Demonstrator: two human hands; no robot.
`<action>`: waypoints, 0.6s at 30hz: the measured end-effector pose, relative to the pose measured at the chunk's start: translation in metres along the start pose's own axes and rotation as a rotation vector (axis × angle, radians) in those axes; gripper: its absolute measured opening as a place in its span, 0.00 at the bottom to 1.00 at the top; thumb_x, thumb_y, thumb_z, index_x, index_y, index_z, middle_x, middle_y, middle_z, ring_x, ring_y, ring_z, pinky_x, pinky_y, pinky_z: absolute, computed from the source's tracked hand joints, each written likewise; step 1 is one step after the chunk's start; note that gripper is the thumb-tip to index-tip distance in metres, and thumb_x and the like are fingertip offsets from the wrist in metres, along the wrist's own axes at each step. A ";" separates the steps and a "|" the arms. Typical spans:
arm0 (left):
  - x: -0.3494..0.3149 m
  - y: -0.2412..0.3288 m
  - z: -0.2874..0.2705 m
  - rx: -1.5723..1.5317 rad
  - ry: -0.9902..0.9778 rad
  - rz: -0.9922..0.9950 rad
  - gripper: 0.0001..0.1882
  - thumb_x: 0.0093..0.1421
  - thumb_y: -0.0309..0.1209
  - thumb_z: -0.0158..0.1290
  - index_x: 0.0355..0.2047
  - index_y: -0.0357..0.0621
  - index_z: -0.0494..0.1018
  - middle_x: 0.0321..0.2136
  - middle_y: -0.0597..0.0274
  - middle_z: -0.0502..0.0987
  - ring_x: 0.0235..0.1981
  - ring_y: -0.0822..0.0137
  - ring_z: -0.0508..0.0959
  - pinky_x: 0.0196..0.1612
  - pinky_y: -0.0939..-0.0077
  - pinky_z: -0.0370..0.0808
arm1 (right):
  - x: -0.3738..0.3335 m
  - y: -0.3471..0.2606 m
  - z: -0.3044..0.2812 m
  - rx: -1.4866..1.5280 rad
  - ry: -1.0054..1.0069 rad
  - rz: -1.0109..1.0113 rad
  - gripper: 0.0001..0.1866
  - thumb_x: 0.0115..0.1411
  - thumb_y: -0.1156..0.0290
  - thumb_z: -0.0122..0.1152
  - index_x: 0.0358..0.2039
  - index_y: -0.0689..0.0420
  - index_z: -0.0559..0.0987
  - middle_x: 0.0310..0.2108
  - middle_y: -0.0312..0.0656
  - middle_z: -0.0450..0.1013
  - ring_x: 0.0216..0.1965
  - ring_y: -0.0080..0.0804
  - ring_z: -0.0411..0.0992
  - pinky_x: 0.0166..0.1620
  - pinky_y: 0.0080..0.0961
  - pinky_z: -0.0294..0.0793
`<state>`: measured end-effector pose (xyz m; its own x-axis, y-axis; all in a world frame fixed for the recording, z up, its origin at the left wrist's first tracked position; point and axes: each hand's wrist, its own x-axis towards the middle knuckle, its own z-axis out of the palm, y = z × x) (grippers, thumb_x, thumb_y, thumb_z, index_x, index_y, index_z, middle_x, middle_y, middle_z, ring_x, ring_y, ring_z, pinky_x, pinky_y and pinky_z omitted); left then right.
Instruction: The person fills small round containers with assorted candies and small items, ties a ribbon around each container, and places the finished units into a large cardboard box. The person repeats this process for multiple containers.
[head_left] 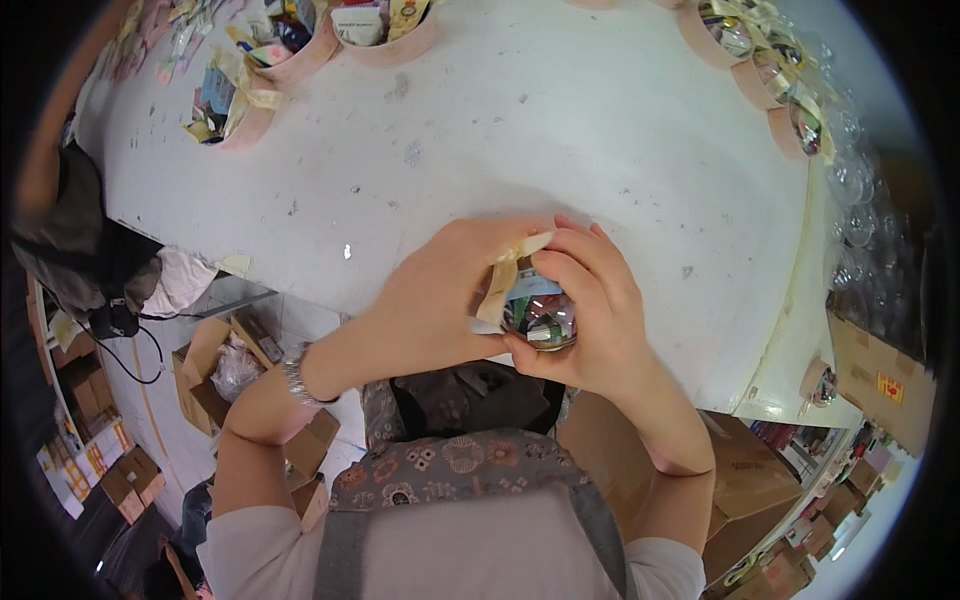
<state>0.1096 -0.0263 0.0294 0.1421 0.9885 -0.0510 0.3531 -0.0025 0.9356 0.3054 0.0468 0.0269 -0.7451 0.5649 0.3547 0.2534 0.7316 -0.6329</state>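
In front of my chest, above the near edge of the white table (pixel 450 150), both my hands hold a clear round plastic capsule (pixel 541 322). Small colourful packets and a light blue piece show through its wall. A cream strip (pixel 497 290) stands up along its left and upper side. My left hand (pixel 440 280) closes on the capsule from the left, thumb at its lower edge and fingers behind the strip. My right hand (pixel 605 310) curves around the right side, its fingers over the top and thumb below. The capsule's underside is hidden.
Pale pink round tubs of packets (pixel 390 45) stand at the far left, more filled pink tubs (pixel 760 80) at the far right. Clear empty plastic shells (pixel 855 190) pile along the right edge. Cardboard boxes (pixel 750 470) stand below the table. A person's arm (pixel 50 140) shows at left.
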 end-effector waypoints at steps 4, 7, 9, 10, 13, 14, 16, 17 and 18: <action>0.013 0.007 -0.033 -0.463 -0.169 -0.285 0.26 0.57 0.31 0.59 0.55 0.37 0.68 0.46 0.62 0.74 0.48 0.69 0.73 0.49 0.74 0.73 | -0.001 -0.002 -0.008 -0.053 -0.025 -0.001 0.38 0.36 0.59 0.79 0.49 0.55 0.74 0.59 0.49 0.65 0.51 0.52 0.71 0.54 0.48 0.70; 0.025 0.007 -0.030 -0.401 -0.165 -0.421 0.14 0.65 0.30 0.51 0.48 0.35 0.72 0.39 0.66 0.76 0.40 0.76 0.74 0.43 0.79 0.73 | -0.003 0.002 0.000 0.086 0.053 0.028 0.41 0.34 0.58 0.80 0.50 0.54 0.74 0.61 0.54 0.61 0.52 0.54 0.70 0.53 0.45 0.71; 0.030 0.010 -0.031 -0.370 -0.192 -0.452 0.13 0.65 0.31 0.50 0.46 0.35 0.72 0.36 0.67 0.77 0.36 0.76 0.74 0.40 0.78 0.73 | -0.005 0.006 0.005 0.083 0.099 -0.023 0.41 0.34 0.59 0.80 0.51 0.54 0.73 0.61 0.57 0.60 0.51 0.54 0.70 0.52 0.43 0.71; 0.031 0.013 -0.030 -0.293 -0.179 -0.437 0.13 0.65 0.31 0.50 0.46 0.35 0.72 0.35 0.68 0.77 0.35 0.77 0.73 0.39 0.79 0.72 | -0.006 0.006 0.006 0.082 0.123 -0.044 0.41 0.34 0.60 0.80 0.51 0.55 0.73 0.61 0.58 0.60 0.51 0.55 0.70 0.51 0.43 0.72; 0.029 0.032 -0.029 -0.038 -0.147 -0.393 0.13 0.66 0.32 0.50 0.45 0.35 0.72 0.32 0.67 0.76 0.33 0.78 0.72 0.37 0.80 0.71 | -0.011 0.003 0.006 0.057 0.087 -0.016 0.40 0.36 0.60 0.79 0.52 0.55 0.73 0.62 0.59 0.58 0.50 0.54 0.69 0.50 0.42 0.72; 0.028 0.040 -0.029 0.061 -0.142 -0.378 0.13 0.66 0.32 0.51 0.44 0.35 0.72 0.32 0.67 0.76 0.33 0.78 0.72 0.37 0.80 0.71 | -0.011 0.001 0.006 0.036 0.058 0.003 0.41 0.37 0.60 0.79 0.53 0.56 0.71 0.62 0.59 0.58 0.50 0.54 0.69 0.50 0.42 0.72; 0.026 0.046 -0.027 0.102 -0.123 -0.383 0.13 0.66 0.33 0.51 0.44 0.35 0.72 0.31 0.66 0.76 0.32 0.79 0.72 0.37 0.81 0.70 | -0.012 -0.006 0.004 -0.002 0.001 0.043 0.44 0.38 0.61 0.78 0.57 0.57 0.69 0.63 0.60 0.57 0.50 0.54 0.69 0.50 0.42 0.72; 0.025 0.047 -0.025 0.045 -0.110 -0.404 0.13 0.66 0.33 0.51 0.44 0.35 0.72 0.31 0.66 0.76 0.32 0.79 0.72 0.37 0.81 0.70 | -0.011 -0.009 0.004 -0.022 0.009 0.063 0.47 0.39 0.61 0.78 0.59 0.59 0.65 0.63 0.61 0.56 0.51 0.54 0.69 0.50 0.42 0.73; 0.025 0.048 -0.024 -0.012 -0.098 -0.424 0.13 0.66 0.33 0.51 0.44 0.35 0.72 0.31 0.65 0.76 0.33 0.79 0.72 0.37 0.81 0.70 | -0.011 -0.012 0.004 -0.043 0.017 0.085 0.51 0.40 0.61 0.78 0.62 0.61 0.60 0.63 0.62 0.55 0.51 0.54 0.69 0.50 0.41 0.73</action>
<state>0.1083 0.0018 0.0813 0.0746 0.8828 -0.4638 0.3881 0.4028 0.8289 0.3084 0.0301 0.0279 -0.7093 0.6315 0.3131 0.3414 0.6964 -0.6313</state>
